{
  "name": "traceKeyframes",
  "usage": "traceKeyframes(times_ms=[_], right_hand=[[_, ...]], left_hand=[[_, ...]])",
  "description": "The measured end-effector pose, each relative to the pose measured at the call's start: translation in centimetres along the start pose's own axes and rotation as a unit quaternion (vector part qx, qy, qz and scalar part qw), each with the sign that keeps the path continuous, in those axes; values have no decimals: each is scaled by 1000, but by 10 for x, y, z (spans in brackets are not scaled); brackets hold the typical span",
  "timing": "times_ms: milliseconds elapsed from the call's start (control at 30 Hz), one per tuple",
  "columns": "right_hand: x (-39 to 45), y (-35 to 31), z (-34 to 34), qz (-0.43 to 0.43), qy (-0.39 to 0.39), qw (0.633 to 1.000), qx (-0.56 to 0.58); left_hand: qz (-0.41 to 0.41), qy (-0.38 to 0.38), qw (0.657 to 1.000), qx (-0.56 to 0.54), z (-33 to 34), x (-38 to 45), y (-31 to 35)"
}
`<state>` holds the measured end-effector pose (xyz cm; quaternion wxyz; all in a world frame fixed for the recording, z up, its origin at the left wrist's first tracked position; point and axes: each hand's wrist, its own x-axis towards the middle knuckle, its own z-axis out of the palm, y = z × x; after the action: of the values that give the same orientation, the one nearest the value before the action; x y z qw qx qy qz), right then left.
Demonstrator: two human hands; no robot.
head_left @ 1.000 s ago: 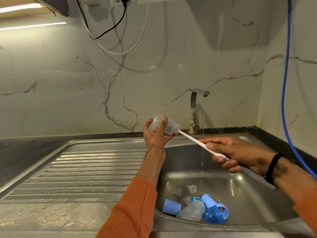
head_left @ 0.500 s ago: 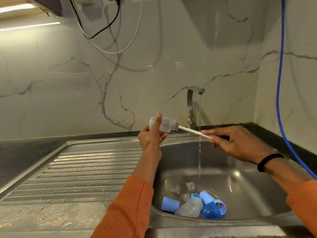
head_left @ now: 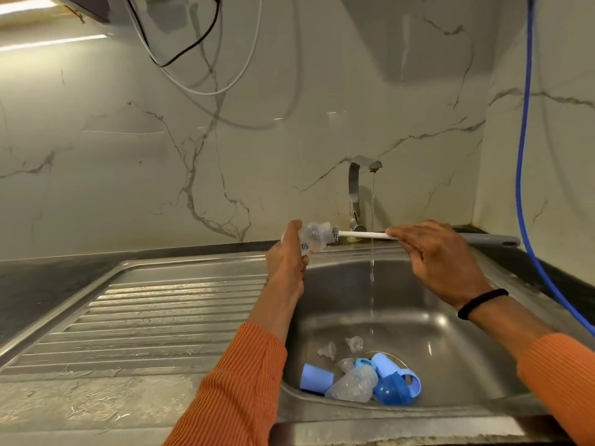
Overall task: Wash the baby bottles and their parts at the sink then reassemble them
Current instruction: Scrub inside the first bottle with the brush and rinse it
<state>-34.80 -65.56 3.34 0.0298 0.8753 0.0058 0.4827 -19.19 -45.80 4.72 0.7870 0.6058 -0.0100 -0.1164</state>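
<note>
Gripping one small clear plastic baby bottle on its side over the sink's left edge, the left hand has fingers curled round its body, neck pointing right; the right hand pinches one white-handled bottle brush, bristles at the bottle's mouth, grey handle end sticking out beyond the hand; one thin stream of water falls from the single steel tap just behind the brush handle, into the stainless steel sink; down in the basin lie one more clear bottle, two light blue cylindrical caps, one dark blue dome cap, at least two clear silicone teats; one ribbed steel draining board sits left; one blue hose hangs right.
</note>
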Motion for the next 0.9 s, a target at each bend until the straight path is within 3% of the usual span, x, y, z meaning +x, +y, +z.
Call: traceKeyframes(times_ms=[67, 233, 400, 533, 600, 733, 800, 900], right_hand=[[-2, -5, 0, 46, -44, 996, 66], [-1, -14, -5, 167, -201, 943, 208], [4, -11, -8, 223, -266, 882, 317], [4, -5, -24, 302, -306, 811, 398], [3, -6, -28, 292, -292, 834, 366], [-3, -9, -21, 130, -180, 971, 88], [-5, -10, -11, 20, -112, 993, -39], [-4, -14, -9, -53, -59, 989, -124]], left_hand=[[41, 9, 999, 31, -2, 1, 3], [184, 45, 978, 83, -3, -3, 8], [339, -21, 931, 133, -10, 1, 1], [340, -100, 932, 71, -11, -1, 6], [343, -96, 932, 74, -10, -3, 9], [301, 11, 944, 138, -4, 1, 0], [210, 47, 971, 102, -4, 2, -1], [54, 24, 998, -32, -5, 2, 3]])
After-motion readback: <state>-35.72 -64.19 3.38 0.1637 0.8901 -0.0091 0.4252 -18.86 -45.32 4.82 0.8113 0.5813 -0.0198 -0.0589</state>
